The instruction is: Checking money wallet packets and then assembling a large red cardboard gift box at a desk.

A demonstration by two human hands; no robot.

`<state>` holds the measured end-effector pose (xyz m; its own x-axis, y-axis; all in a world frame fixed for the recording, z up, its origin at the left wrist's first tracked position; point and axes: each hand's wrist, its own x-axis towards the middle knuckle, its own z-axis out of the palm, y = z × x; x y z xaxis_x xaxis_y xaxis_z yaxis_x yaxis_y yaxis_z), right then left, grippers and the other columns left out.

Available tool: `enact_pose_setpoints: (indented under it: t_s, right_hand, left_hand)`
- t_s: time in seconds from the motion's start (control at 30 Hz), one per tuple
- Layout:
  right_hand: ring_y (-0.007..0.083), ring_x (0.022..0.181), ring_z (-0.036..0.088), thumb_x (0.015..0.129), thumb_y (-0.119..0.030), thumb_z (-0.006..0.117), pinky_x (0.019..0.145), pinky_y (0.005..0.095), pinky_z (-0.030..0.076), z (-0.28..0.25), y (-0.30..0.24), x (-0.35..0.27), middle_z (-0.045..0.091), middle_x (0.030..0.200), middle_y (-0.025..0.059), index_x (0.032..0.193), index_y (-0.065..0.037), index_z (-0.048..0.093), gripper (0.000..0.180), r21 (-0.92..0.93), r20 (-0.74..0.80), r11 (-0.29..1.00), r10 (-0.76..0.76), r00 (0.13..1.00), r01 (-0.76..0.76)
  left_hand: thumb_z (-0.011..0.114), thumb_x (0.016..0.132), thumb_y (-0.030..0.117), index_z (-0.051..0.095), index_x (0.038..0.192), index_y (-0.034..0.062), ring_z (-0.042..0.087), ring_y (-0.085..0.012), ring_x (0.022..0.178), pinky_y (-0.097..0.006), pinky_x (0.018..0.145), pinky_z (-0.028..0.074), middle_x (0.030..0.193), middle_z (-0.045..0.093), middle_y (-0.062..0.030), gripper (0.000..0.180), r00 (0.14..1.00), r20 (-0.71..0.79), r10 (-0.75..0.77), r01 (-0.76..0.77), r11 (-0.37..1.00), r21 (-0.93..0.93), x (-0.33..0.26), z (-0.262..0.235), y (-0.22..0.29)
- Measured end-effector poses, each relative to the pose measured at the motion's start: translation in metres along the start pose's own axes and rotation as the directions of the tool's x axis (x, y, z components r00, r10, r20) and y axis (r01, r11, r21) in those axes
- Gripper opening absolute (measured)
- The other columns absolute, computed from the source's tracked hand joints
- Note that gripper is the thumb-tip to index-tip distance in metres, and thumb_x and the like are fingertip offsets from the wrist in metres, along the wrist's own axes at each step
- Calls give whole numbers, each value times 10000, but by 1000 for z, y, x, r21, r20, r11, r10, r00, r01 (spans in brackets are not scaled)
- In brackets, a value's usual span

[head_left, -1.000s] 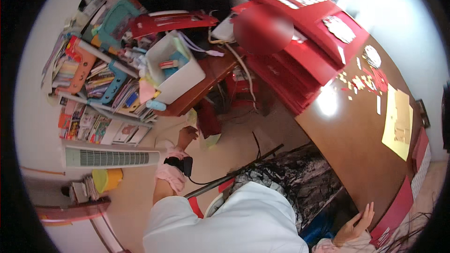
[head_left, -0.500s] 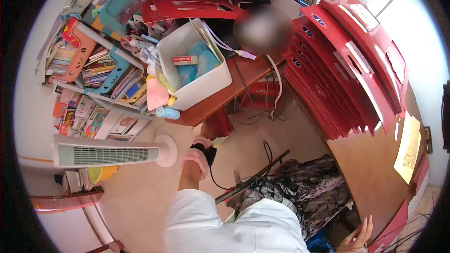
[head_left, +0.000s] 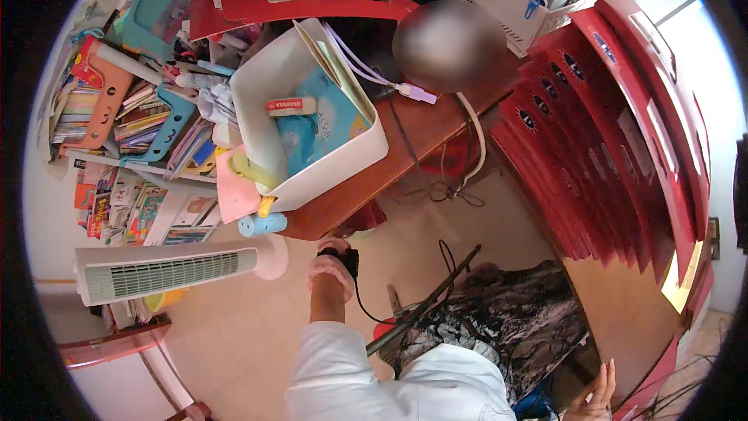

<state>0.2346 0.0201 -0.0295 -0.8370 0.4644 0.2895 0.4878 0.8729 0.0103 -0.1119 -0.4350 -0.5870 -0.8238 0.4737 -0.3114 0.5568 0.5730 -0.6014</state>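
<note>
Clearly, from my remote seat, I see the left arm reaching toward the brown wooden desk (head_left: 405, 136), its fluffy pink cuff (head_left: 330, 282) just short of the front edge. The left hand itself is hidden past that edge, so I cannot tell whether its fingers are apart or closed. Nearest to it is a dark red object (head_left: 368, 217), partly covered by the desk's front edge. The right hand (head_left: 598, 391) lies by the near edge of a long brown table (head_left: 612, 284) — fingers straight, held loosely apart. At that table's far end I have a fanned stack of red panels (head_left: 584, 164), overlapping a yellow sheet (head_left: 680, 281) near the right edge. A white plastic bin (head_left: 339, 175) sits at the desk's front-left corner — a small red-and-white block (head_left: 291, 106) inside.
</note>
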Motion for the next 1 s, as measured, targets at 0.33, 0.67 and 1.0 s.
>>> enact_pose_setpoints:
  t_s: [0.33,0.67,1.0]
  right_hand:
    - [350,1039,622,889,55,464,857,387,520,6,-1,8,627,1172,193,1138,18,617,295,78,54,996,-49,997,45]
    - [370,1092,588,904,51,463,920,413,484,23,27,-22,595,1218,197,1253,19,523,356,126,75,992,-25,997,15]
    - [362,1125,572,871,115,455,968,410,451,20,36,-32,571,1234,229,1182,64,576,338,187,51,978,89,995,-97]
  left_hand:
    - [656,690,349,697,1059,186,589,-196,1128,-291,937,469,1224,617,-68,406,549,800,244,542,624,-563,26,-100,-39]
    - [637,722,361,688,1086,169,580,-226,1135,-333,933,478,1245,599,-85,414,716,698,-36,685,229,-691,89,20,-26]
    - [639,740,405,620,1215,177,501,-256,1248,-390,1008,425,1393,497,-72,528,804,595,19,489,548,-679,21,-142,-95]
